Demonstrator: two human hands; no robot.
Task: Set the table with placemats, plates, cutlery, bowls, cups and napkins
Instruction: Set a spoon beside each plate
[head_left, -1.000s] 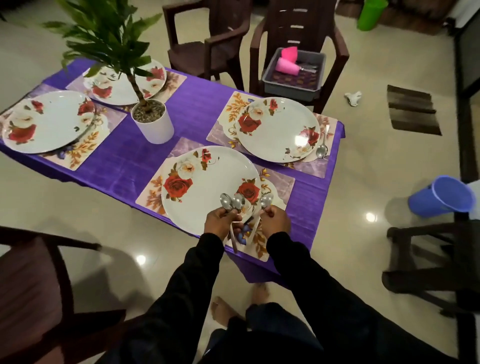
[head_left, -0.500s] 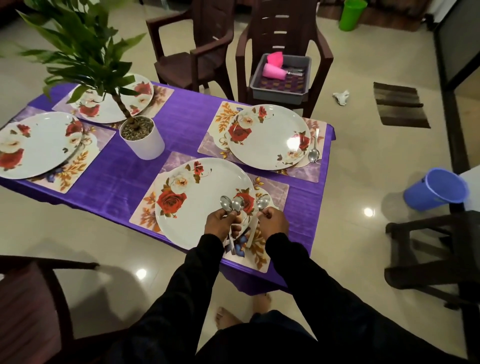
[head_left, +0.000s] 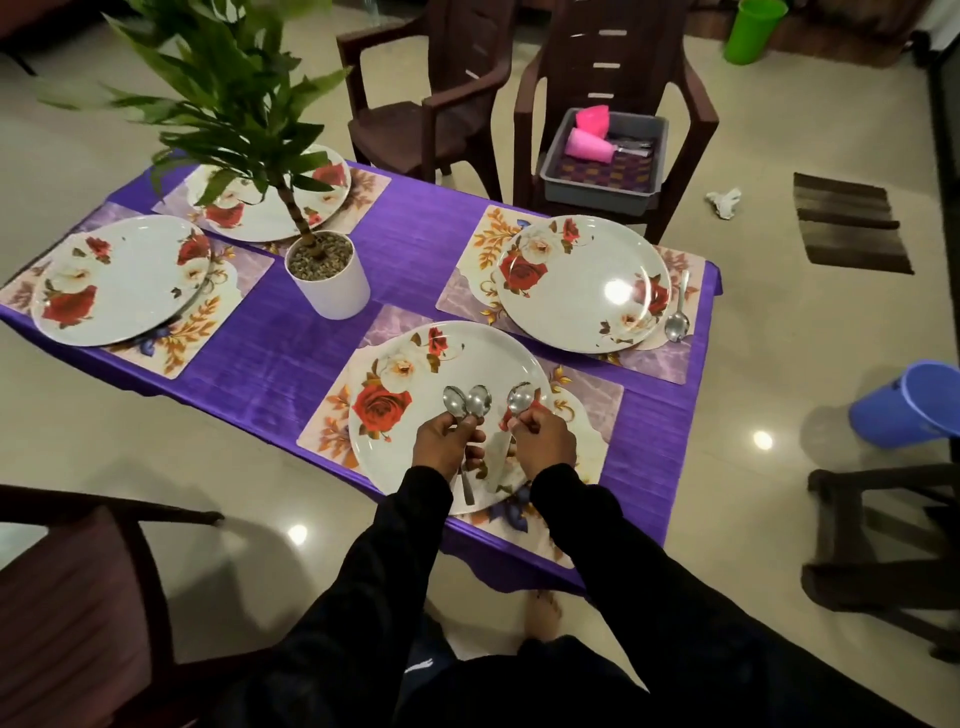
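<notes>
Head view: spoon handles (head_left: 469, 486) behind hands.

A potted plant (head_left: 327, 270) stands on the purple tablecloth (head_left: 270, 358), with brown chairs (head_left: 431, 104) beyond and a blue bucket (head_left: 909, 405) tilted at right.
</notes>
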